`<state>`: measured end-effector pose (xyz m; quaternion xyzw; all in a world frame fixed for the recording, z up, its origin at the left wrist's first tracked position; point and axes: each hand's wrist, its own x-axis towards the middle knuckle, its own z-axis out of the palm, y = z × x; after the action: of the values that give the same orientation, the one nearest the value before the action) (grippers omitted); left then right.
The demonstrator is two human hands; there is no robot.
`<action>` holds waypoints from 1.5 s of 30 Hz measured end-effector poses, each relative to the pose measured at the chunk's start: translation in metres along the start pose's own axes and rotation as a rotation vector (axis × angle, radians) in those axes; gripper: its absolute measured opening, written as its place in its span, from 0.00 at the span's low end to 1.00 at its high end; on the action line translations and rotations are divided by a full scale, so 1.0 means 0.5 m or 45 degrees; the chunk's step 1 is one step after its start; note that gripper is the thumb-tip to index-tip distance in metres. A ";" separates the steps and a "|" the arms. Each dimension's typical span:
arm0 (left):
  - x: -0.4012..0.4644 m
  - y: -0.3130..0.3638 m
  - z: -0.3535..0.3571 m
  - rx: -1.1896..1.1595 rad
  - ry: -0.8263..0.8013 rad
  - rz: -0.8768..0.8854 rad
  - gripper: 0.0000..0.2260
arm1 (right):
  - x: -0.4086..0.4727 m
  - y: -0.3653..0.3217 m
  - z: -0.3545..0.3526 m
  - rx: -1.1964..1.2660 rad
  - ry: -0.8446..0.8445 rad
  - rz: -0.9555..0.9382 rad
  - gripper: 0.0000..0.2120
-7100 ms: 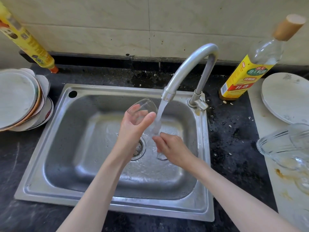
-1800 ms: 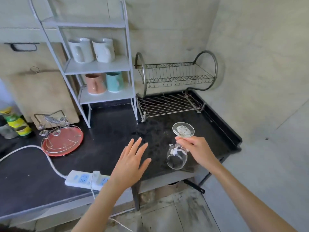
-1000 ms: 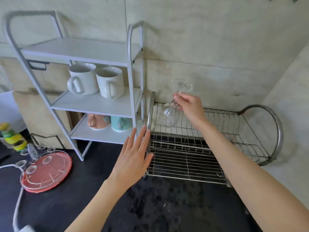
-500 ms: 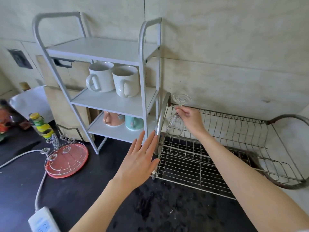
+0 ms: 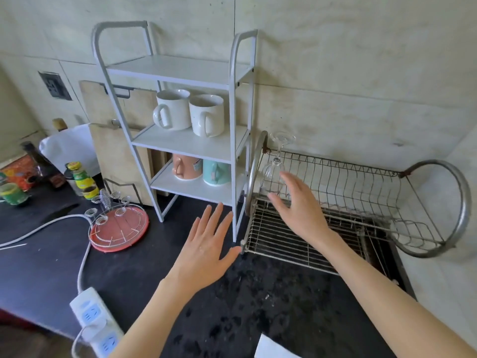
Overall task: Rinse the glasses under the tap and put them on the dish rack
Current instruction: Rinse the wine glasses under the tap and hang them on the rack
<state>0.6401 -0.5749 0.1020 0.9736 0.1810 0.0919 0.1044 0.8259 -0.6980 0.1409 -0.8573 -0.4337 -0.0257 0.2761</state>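
Observation:
A clear stemmed glass (image 5: 275, 164) stands upside down at the left end of the wire dish rack's (image 5: 361, 182) upper tier, foot up beside the rack's round end hoop. My right hand (image 5: 299, 205) hovers just in front of it with fingers spread and straight, holding nothing; whether a fingertip still touches the bowl is hard to tell. My left hand (image 5: 206, 244) floats flat and spread over the dark counter, near the rack's front left corner, empty.
A white shelf unit (image 5: 180, 140) with several mugs stands left of the rack. A red round tray with a wire holder (image 5: 118, 226), a white power strip (image 5: 95, 316) with its cord, and bottles (image 5: 82, 179) sit on the black counter. The counter by the rack is wet.
My right hand has let go of the glass, which now stands inverted on the rack's upper tier, and the hand has drawn back and opened. The left hand stays spread.

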 end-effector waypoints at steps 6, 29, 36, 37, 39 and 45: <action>-0.193 -0.040 0.016 0.084 -0.004 -0.031 0.33 | -0.204 -0.132 0.056 -0.221 -0.232 -0.101 0.31; -1.006 -0.439 -0.132 0.126 0.084 -1.124 0.31 | -0.479 -0.843 0.507 0.144 -0.819 -0.883 0.39; -1.061 -0.634 -0.192 0.074 0.187 -1.431 0.41 | -0.353 -1.046 0.691 0.206 -0.929 -0.964 0.29; -1.061 -0.660 -0.205 0.074 0.201 -1.464 0.42 | -0.334 -1.070 0.710 0.204 -0.935 -0.981 0.29; -1.059 -0.715 -0.226 0.077 0.237 -1.513 0.41 | -0.293 -1.117 0.747 0.200 -0.938 -1.012 0.29; -1.034 -0.861 -0.234 -0.005 0.194 -1.553 0.45 | -0.193 -1.219 0.842 0.234 -0.986 -0.983 0.28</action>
<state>-0.0031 -0.3542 0.0398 0.6851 0.7123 0.0853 0.1267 0.2218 -0.2722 0.0326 -0.5554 -0.7867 0.2300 0.1406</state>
